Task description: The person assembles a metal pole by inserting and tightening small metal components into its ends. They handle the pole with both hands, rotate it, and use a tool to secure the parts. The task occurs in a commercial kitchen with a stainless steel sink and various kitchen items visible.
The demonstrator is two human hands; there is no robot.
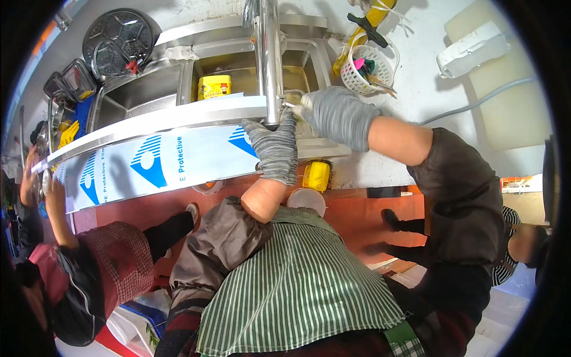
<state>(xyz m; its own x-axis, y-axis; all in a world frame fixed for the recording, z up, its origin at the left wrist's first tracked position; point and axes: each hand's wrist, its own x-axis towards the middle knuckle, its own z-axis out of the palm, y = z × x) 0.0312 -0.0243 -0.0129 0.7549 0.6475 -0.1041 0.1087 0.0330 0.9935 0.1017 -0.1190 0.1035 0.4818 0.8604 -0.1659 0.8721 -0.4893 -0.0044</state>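
Along the sink's near edge, a panel is covered by film with blue marks and lettering. At its right end, a metal tube is gripped by the left hand; a thin rod is pinched by the right hand.

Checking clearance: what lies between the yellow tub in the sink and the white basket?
In the head view, the metal tube and the sink's right rim lie between the yellow tub and white basket.

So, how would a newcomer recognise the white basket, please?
Find the steel double sink. Just right of it, beyond the gloved right hand, is the white basket. Its perforated wall and the bright pink item inside set it apart.
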